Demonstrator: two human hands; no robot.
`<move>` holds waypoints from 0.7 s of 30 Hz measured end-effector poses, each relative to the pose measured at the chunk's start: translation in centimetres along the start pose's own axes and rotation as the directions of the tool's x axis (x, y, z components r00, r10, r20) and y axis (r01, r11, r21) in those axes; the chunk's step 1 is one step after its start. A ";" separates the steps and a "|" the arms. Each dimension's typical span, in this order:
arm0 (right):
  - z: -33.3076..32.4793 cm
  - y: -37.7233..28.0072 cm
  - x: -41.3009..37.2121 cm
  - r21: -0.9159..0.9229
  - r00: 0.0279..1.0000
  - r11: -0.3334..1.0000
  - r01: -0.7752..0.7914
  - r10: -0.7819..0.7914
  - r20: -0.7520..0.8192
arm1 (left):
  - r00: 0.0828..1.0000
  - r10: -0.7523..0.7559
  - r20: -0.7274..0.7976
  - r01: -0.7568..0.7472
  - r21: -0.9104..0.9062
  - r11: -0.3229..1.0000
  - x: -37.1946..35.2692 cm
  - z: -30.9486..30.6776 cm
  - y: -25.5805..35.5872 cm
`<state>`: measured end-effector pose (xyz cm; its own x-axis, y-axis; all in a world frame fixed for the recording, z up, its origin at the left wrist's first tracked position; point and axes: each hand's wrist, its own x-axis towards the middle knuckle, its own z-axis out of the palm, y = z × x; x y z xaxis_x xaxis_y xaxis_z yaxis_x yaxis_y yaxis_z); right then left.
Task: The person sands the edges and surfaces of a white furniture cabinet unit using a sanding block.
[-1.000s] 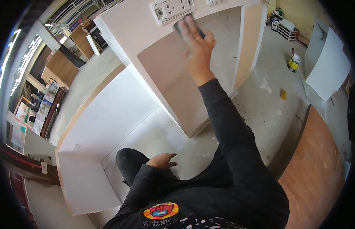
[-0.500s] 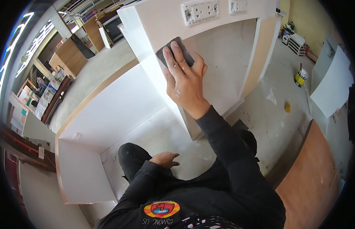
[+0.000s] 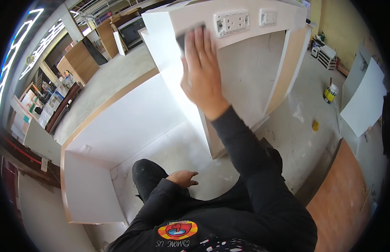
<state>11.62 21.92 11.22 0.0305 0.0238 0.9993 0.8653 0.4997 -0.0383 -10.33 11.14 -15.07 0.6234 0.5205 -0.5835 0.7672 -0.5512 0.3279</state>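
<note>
My right hand [image 3: 203, 84] is closed on a dark sanding block [image 3: 181, 42], the fingers laid long over it and a little blurred. The block lies against the white front panel of the cabinet [image 3: 178, 19], near its left corner and left of a white socket outlet [image 3: 232, 24]. My fingers hide most of the block. Lower down, my left hand [image 3: 182, 178] rests by my bent knee [image 3: 148, 170] with nothing in it, thumb and index finger apart.
A second outlet [image 3: 269, 17] sits further right on the panel. A low white curved cabinet section [image 3: 132, 109] with a wood-coloured edge stands to the left. On the right floor are a paint can [image 3: 330, 93], a yellow cup [image 3: 315, 125] and a curved brown board [image 3: 342, 189].
My right hand has moved the sanding block upward along the panel, towards its top edge. The view has shifted slightly; my left hand stays by the knee.
</note>
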 end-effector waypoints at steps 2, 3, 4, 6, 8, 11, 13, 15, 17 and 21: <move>0.4 -0.7 -4.3 0.060 0.991 0.996 -0.073 0.065 0.118 | 1.000 -0.002 -0.021 0.003 0.033 0.999 -0.2 -0.6 -0.1; 0.6 -0.7 -4.2 0.075 0.991 0.994 -0.075 0.066 0.116 | 0.999 -0.001 -0.037 0.002 0.014 1.000 -0.4 -1.0 0.5; 0.8 -0.6 -2.8 0.078 0.990 0.994 -0.080 0.070 0.120 | 0.999 -0.004 -0.036 0.003 -0.006 1.000 -0.7 -0.9 0.8; 1.4 0.1 2.7 0.112 0.999 0.993 0.033 -0.031 -0.016 | 1.000 0.007 -0.011 -0.008 -0.013 1.000 -0.3 0.0 0.3; 1.8 0.0 3.7 0.126 0.997 0.990 0.069 -0.064 -0.047 | 1.000 0.029 -0.010 -0.029 -0.025 0.999 -0.1 0.2 0.3; 1.3 -0.7 -2.0 0.119 0.999 0.993 0.000 -0.005 0.043 | 1.000 0.007 0.001 -0.007 0.012 1.000 0.1 -0.3 0.0; 1.0 -1.5 -2.0 0.122 0.999 0.992 -0.001 -0.004 0.045 | 0.998 0.027 -0.060 -0.027 -0.005 1.000 0.1 -0.5 0.1; 1.5 -0.9 0.3 0.130 1.000 0.991 0.019 -0.019 0.004 | 0.998 0.043 -0.044 -0.043 -0.002 0.999 0.2 -0.3 0.2; 2.3 -0.4 4.5 0.117 0.998 0.992 0.035 -0.030 -0.050 | 0.998 0.057 -0.028 -0.057 -0.006 0.998 0.3 -0.2 0.0; 1.8 -0.8 -1.6 0.108 1.000 0.994 0.015 -0.014 -0.004 | 0.999 0.038 -0.015 -0.038 0.012 0.999 0.5 -0.3 -0.2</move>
<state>9.92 23.04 9.68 0.0200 0.0129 0.9997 0.8065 0.5908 -0.0238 -10.16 11.71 -15.21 0.6544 0.5088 -0.5593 0.7411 -0.5782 0.3412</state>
